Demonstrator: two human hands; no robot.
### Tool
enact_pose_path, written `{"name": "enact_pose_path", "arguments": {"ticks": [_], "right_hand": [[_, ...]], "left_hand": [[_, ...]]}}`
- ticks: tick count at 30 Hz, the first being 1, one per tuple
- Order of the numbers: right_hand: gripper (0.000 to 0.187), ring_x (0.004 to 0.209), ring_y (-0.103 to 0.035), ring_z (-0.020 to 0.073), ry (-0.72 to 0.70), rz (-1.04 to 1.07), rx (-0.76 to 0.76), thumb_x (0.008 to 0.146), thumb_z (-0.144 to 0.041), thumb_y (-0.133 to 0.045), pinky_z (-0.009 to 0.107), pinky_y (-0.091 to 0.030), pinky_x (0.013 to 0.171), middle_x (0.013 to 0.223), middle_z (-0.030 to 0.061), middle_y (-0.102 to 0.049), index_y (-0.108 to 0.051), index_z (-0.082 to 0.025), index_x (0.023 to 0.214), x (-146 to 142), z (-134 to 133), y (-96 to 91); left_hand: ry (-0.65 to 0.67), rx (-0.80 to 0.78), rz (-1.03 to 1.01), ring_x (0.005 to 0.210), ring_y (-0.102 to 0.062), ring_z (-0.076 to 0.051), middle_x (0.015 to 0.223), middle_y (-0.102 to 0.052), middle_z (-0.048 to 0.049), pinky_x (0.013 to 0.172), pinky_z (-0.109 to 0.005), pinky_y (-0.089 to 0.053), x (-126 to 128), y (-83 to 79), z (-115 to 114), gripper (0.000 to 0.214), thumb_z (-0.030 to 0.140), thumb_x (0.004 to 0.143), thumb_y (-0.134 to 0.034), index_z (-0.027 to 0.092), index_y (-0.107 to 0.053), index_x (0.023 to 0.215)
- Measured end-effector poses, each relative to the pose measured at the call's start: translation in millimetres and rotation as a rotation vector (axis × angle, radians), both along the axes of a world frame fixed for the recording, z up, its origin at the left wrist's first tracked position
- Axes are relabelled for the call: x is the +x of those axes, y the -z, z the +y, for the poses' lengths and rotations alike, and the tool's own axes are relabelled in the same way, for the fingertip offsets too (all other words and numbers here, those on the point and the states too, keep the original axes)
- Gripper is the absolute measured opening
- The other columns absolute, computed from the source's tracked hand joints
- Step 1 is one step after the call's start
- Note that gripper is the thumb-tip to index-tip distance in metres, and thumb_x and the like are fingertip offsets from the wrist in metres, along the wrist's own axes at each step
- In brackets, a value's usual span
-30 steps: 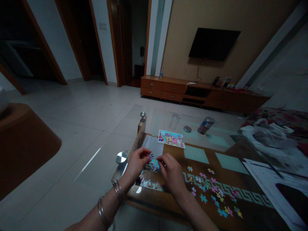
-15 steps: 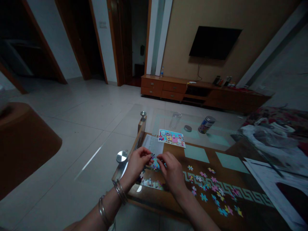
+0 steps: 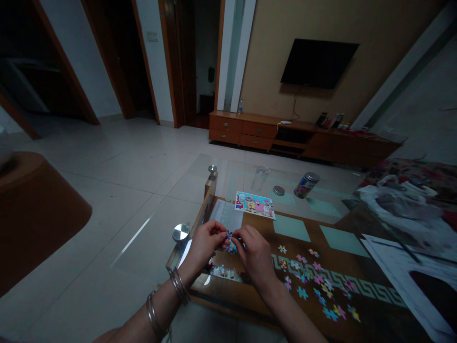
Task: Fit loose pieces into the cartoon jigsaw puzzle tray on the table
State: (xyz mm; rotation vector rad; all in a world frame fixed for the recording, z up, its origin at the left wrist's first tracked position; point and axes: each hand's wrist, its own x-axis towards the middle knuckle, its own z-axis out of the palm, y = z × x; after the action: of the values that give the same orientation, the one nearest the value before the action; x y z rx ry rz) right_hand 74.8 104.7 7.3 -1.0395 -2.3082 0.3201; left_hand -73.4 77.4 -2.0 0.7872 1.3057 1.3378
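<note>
From the head camera, the left hand [image 3: 204, 245] and the right hand [image 3: 256, 255] meet fingertip to fingertip over the near corner of a glass table [image 3: 332, 209], both pinched together on a small puzzle piece [image 3: 229, 234] held just above the tabletop. Under the hands lies a partly joined strip of puzzle [image 3: 224, 272], and loose pieces [image 3: 314, 281] are scattered to the right of them. Farther back on the table rest a cartoon picture card [image 3: 254, 204], a tin can [image 3: 305, 185] lying tilted, its lid [image 3: 278, 190] and a clear cup [image 3: 259, 178]. Bracelets [image 3: 177, 284] ring the left wrist.
</note>
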Motion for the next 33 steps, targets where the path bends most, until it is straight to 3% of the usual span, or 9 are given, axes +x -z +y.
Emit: {"name": "enact_pose_path", "arguments": {"ticks": [13,19,25,33], "right_hand": [[0.007,0.078,-0.056,0.017,-0.026,-0.138,-0.055,0.085,-0.014,-0.057,0.025,-0.039,0.069,0.082,0.0035,-0.06,-0.062,-0.017,0.082,1.1,7.0,-1.6],[0.009,0.08,-0.057,0.017,0.053,-0.268,-0.114,0.086,-0.015,-0.054,0.025,-0.038,0.07,0.084,0.0035,-0.061,-0.062,-0.017,0.082,2.9,11.2,4.0],[0.01,0.083,-0.058,0.017,0.055,-0.402,-0.162,0.086,-0.017,-0.055,0.024,-0.036,0.068,0.086,0.0028,-0.063,-0.063,-0.019,0.081,-5.2,6.7,11.3],[0.01,0.083,-0.059,0.0178,0.047,-0.445,-0.138,0.086,-0.017,-0.055,0.025,-0.037,0.068,0.087,0.004,-0.064,-0.064,-0.019,0.082,-11.5,3.0,7.5]], "left_hand": [[0.007,-0.036,0.178,0.058,-0.062,-0.011,0.065,-0.063,0.001,0.056,-0.022,-0.049,-7.4,5.5,-0.2,0.004,0.017,0.074,-0.057,0.016,-0.059,0.078],[-0.07,0.01,0.456,0.066,-0.06,-0.015,0.07,-0.064,-0.001,0.062,-0.026,-0.046,-19.8,6.1,1.9,0.008,0.017,0.073,-0.056,0.017,-0.063,0.077],[-0.1,0.09,0.735,0.088,-0.058,-0.02,0.083,-0.064,-0.0038,0.085,-0.035,-0.043,-19.8,5.5,-4.2,0.014,0.009,0.071,-0.056,0.018,-0.065,0.075],[0.025,0.115,1.114,0.095,-0.055,-0.021,0.09,-0.063,-0.0056,0.088,-0.037,-0.043,-17.6,7.8,-8.4,0.019,0.007,0.077,-0.05,0.017,-0.064,0.085]]}}
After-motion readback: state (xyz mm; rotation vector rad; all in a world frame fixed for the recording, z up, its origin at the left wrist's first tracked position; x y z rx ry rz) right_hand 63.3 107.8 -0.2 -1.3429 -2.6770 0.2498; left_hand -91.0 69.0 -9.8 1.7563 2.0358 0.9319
